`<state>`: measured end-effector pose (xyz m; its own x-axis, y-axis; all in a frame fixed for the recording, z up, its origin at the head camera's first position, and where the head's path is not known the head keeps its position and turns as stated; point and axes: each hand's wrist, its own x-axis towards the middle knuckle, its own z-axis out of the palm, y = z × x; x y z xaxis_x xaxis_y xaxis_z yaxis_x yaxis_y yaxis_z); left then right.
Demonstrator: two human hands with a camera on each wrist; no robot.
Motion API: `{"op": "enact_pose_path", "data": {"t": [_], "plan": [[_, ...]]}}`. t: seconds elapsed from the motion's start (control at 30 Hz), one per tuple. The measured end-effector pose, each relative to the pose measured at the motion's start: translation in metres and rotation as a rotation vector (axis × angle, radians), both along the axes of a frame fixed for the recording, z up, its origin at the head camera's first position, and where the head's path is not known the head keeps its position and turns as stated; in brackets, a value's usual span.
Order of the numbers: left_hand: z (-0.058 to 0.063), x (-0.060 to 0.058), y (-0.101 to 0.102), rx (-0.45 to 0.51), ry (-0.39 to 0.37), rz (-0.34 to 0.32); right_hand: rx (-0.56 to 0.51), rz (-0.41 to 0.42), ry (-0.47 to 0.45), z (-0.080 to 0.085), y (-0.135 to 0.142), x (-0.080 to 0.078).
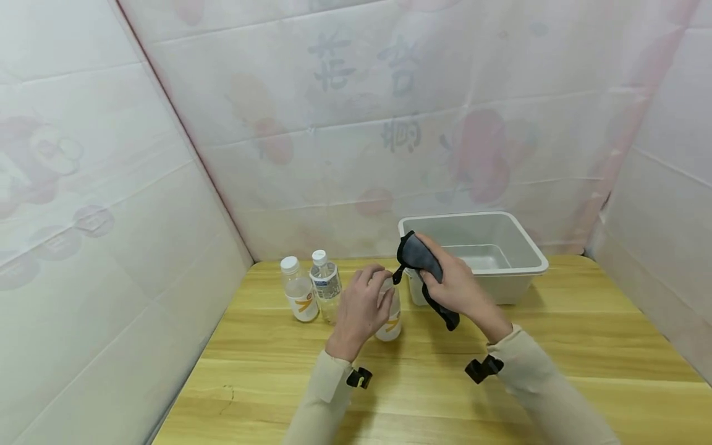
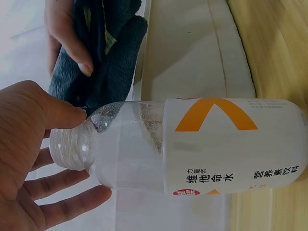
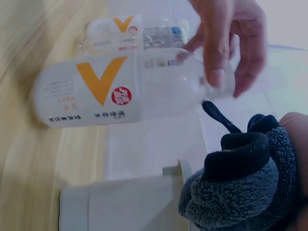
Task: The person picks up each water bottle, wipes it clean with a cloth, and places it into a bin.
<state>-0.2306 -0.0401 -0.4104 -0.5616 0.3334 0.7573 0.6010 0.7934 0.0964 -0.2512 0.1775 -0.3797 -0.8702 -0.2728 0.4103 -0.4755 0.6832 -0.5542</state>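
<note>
A clear bottle with a white label and an orange V (image 1: 392, 324) stands upright on the table. My left hand (image 1: 358, 306) holds it by the ribbed top; in the left wrist view the thumb lies against the bottle's neck (image 2: 79, 147) and the fingers go round behind it. Just to the right, my right hand (image 1: 456, 281) grips a folded grey towel (image 1: 419, 254) with black edging. The towel's black loop hangs close to the bottle top in the right wrist view, where the bunched towel (image 3: 236, 187) hides most of the right hand.
Left of the held bottle stand another V-labelled bottle (image 1: 300, 300) with a white cap and a clear water bottle (image 1: 326, 284), side by side. A light grey plastic bin (image 1: 503, 287) is behind the right hand. A printed cloth wall (image 1: 345, 154) rises behind the wooden table (image 1: 250, 383).
</note>
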Motion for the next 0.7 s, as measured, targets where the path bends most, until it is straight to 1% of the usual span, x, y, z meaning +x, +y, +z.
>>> {"op": "enact_pose_path", "data": {"t": [0.13,0.37,0.53,0.7], "plan": [[-0.002,0.000,-0.001,-0.004,0.026,-0.018,0.040,-0.022,0.047,-0.001,-0.010,0.001],[-0.004,0.002,-0.005,-0.003,0.030,-0.033,0.075,0.004,0.098,-0.004,-0.027,0.005],[-0.003,0.002,-0.008,0.003,0.038,-0.054,0.094,-0.019,0.124,-0.009,-0.034,0.004],[-0.003,0.003,-0.011,0.002,0.051,-0.053,0.123,-0.067,0.162,-0.012,-0.040,0.002]]}}
